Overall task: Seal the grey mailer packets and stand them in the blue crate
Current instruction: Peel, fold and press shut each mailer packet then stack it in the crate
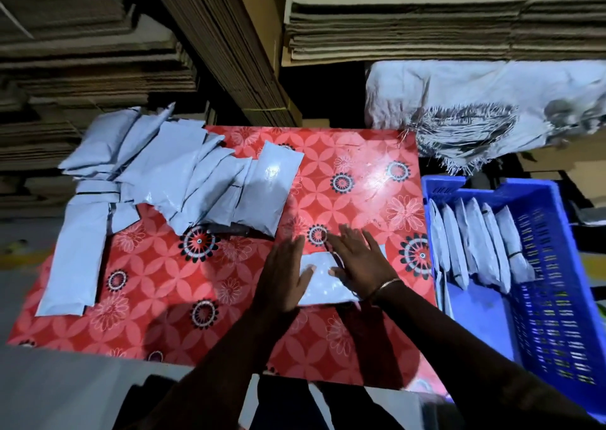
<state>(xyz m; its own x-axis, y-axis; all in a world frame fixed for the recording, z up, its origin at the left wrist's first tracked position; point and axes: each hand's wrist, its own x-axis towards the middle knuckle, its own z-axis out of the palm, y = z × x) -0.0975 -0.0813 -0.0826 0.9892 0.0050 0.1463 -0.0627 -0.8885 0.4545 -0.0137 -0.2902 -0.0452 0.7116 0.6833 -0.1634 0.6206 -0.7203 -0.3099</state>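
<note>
One grey mailer packet (323, 282) lies flat on the red flowered table (157, 314), near its front right. My left hand (283, 273) presses on the packet's left part with straight fingers. Over its right part my right hand (359, 260) lies flat, fingers spread, a bangle on the wrist. A heap of several grey mailer packets (183, 173) covers the table's back left. The blue crate (551, 298) stands right of the table, with several packets (475, 246) on edge in a row at its far end.
Stacks of flattened cardboard (426, 29) rise behind the table and to its left. A white woven sack (485, 101) lies behind the crate. The near half of the crate holds no packets.
</note>
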